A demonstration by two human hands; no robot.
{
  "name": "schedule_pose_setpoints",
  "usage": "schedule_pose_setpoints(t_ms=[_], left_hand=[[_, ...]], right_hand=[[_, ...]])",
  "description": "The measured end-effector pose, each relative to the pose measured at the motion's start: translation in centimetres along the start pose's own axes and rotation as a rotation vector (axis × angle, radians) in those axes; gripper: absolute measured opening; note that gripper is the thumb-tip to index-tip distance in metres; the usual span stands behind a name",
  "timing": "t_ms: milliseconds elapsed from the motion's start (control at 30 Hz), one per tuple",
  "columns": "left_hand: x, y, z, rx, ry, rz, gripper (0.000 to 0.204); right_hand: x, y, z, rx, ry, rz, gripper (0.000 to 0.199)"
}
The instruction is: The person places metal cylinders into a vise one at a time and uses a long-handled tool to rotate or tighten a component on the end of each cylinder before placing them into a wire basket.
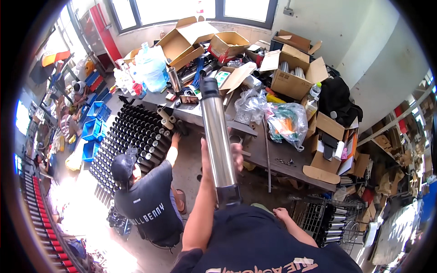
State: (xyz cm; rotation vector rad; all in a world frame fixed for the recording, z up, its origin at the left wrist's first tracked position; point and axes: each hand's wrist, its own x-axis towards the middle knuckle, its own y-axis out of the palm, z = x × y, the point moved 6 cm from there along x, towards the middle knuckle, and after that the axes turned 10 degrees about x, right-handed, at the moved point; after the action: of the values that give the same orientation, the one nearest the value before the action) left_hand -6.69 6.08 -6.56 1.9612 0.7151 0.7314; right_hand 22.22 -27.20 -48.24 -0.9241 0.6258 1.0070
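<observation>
A long, shiny silver metal cylinder with black ends stands nearly upright in front of me, its top tilted slightly left. My left hand is wrapped round its middle from behind, with the thumb on one side and fingertips showing on the other. The cylinder's lower black end is close to my dark shirt. My right hand is low at my right side, away from the cylinder. Its fingers are small and partly hidden, so I cannot make out whether it grips anything. The wire basket is the nearest thing to its right.
A co-worker crouches at left, one hand reaching to a large stack of black-ended tubes. The cluttered workbench ahead bears cardboard boxes, plastic bags and a metal rod against its edge. Blue crates stand further left.
</observation>
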Motion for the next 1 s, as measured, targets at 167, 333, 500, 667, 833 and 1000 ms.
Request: schedule_pose_setpoints(t_ms=[167,333,500,667,833,1000], left_hand=[[-0.1,-3.9,2.3,-0.028,-0.043,-0.207,0.072],[0.2,-2.0,2.0,-0.135,0.042,-0.177,0.071],[-0.2,-2.9,1.2,0.022,-0.068,-0.279,0.075],[-0.7,-3.3,0.3,0.181,-0.144,-0.412,0.077],[-0.6,-3.2,0.1,0.142,-0.13,-0.361,0.074],[0.2,-2.6,0.9,-0.082,-0.102,-0.215,0.071]], right_hand=[[0.4,-1.7,-1.0,-0.142,-0.022,-0.062,0.033],[0.4,-1.3,-0.9,-0.078,-0.025,-0.028,0.03],[-0.5,0.0,1.5,-0.195,-0.107,-0.084,0.036],[-0.1,1.2,4.3,-0.142,-0.152,-0.099,0.033],[3.5,0.9,8.0,-0.175,-0.342,-0.273,0.035],[6.7,1.8,13.8,-0.121,-0.472,-0.308,0.063]])
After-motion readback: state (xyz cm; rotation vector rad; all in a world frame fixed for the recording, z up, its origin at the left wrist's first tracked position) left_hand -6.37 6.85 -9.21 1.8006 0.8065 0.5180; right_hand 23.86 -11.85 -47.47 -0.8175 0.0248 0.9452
